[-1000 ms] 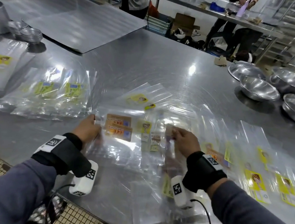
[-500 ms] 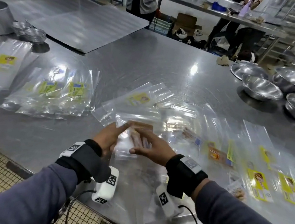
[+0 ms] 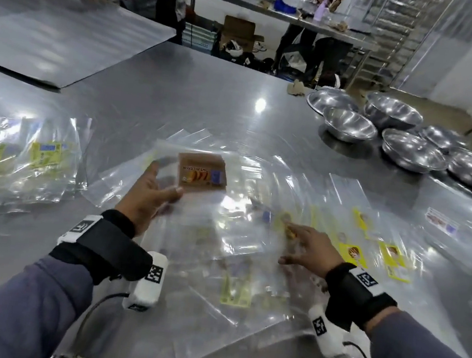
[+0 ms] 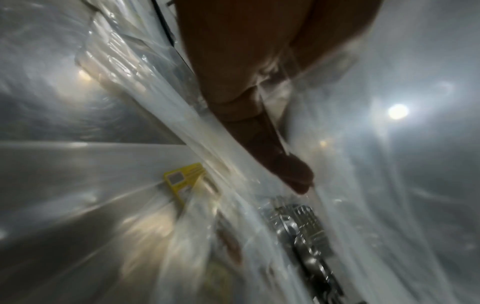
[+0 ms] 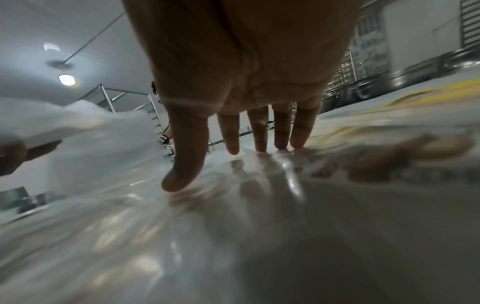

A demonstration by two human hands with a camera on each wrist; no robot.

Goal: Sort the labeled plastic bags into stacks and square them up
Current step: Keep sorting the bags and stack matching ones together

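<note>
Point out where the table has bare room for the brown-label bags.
Bare steel lies between the green-label stack and the left hand, and beyond the loose bags toward the bowls. Around the right hand it is crowded.

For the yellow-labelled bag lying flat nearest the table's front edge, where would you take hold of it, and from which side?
Judging by its pose, take the yellow-labelled bag at its clear near corner, coming in low from the table's front edge. It lies flat among overlapping clear bags, so there is nothing to wrap; a thumb-and-finger pinch on that thin film edge should lift it. The right hand, fingers spread, is closest.
</note>
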